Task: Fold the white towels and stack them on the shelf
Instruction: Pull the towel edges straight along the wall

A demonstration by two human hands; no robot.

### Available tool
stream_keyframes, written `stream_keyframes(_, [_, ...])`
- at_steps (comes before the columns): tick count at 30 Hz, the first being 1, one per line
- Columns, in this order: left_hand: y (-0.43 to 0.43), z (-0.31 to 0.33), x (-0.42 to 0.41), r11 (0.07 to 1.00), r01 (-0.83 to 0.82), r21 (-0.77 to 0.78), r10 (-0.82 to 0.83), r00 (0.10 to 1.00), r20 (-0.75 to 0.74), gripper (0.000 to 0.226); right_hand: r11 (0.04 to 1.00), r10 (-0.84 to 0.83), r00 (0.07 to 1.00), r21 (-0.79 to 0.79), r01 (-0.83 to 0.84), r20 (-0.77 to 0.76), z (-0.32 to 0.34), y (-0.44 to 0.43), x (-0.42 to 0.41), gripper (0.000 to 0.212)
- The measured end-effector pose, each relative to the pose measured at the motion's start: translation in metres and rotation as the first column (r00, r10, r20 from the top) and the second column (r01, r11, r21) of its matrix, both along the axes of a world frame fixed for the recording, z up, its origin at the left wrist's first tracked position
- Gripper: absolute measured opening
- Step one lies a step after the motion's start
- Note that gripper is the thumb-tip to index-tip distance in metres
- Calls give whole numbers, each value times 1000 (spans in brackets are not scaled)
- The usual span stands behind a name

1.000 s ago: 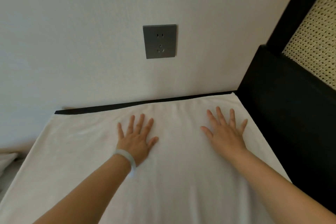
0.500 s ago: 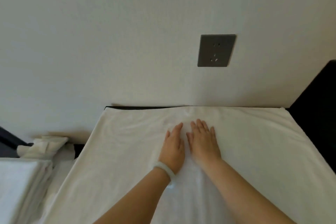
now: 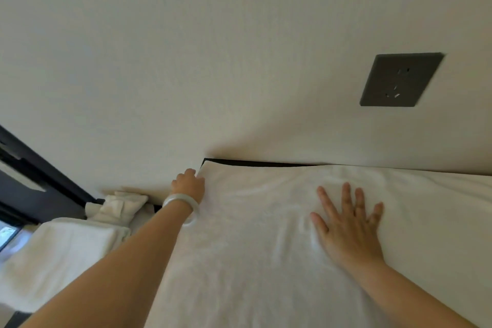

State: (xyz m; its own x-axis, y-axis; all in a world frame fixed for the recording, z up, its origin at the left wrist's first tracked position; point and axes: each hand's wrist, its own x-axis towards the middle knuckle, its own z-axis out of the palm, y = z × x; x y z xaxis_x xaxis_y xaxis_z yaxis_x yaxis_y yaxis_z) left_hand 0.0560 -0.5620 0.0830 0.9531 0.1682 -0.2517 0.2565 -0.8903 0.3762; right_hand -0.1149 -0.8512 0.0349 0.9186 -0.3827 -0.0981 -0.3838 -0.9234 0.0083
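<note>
The hands have parted: left hand (image 3: 188,184) now grips the towel's (image 3: 266,247) far-left corner, right hand (image 3: 348,229) spread flat.

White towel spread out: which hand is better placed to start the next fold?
Left. The left hand curls its fingers round the white towel's far left corner, so it can likely lift that over. The right hand lies flat mid-towel, better for pinning.

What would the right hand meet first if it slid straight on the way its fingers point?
The right hand lies flat on the white towel, fingers toward the wall. Sliding on, it would likely cross only bare towel and then meet the wall first, though depth is hard to judge.
</note>
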Motion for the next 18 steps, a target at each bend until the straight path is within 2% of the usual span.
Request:
stream_keyframes(2, [7, -1, 8, 997, -22, -72, 22, 1000, 8, 19, 1000, 4, 1000, 4, -3, -14, 0, 1, 1, 69])
stream_keyframes(6, [11, 7, 18, 980, -50, -191, 57, 998, 30, 42, 999, 47, 999, 25, -47, -17, 6, 4, 6, 66])
stream_keyframes(9, [10, 10, 23, 970, -32, -241, 24, 999, -37, 39, 985, 160, 984, 58, -165, 78, 12, 27, 23, 60])
stream_keyframes(11, [10, 12, 25, 967, -43, -253, 29, 998, -61, 37, 974, 170, 978, 129, -186, 123, 11, 50, 32, 58])
stream_keyframes(13, [10, 14, 29, 957, -59, -285, 26, 993, -117, 34, 976, 150, 977, 136, -171, 151, 5, 64, 33, 59])
stream_keyframes(16, [11, 16, 40, 895, -109, -432, 5, 972, -236, 22, 978, 145, 975, 123, -166, 168, 0, 64, 30, 62])
stream_keyframes(18, [15, 18, 46, 844, -150, -515, -3, 959, -284, 26, 975, 146, 970, 137, -175, 195, 0, 62, 28, 62])
